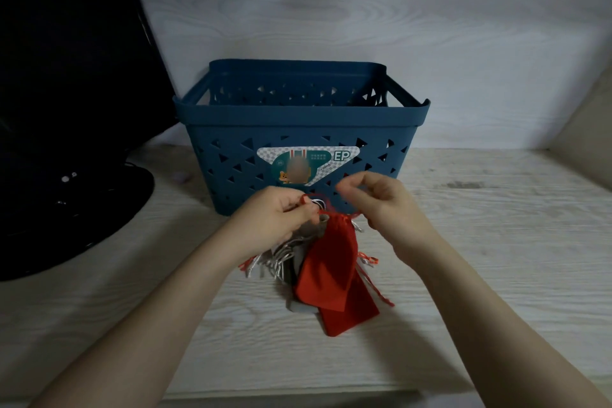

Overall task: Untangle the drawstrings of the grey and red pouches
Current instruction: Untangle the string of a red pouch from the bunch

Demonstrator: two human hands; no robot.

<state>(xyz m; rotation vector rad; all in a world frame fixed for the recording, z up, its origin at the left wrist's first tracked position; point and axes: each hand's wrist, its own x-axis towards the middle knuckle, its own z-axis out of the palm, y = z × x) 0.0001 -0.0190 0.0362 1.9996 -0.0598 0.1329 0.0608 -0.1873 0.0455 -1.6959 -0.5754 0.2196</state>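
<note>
Red pouch (334, 255) hangs above the tabletop (496, 242), grey pouch (291, 255) bunched behind it. Left hand (281, 219) pinches the knotted red-and-grey drawstrings (314, 204); right hand (381, 199) pinches a red cord. Mid-untangle; next, likely ease one loop free of the knot.

Single head view looks forward and down, close over the table (496, 225).
</note>
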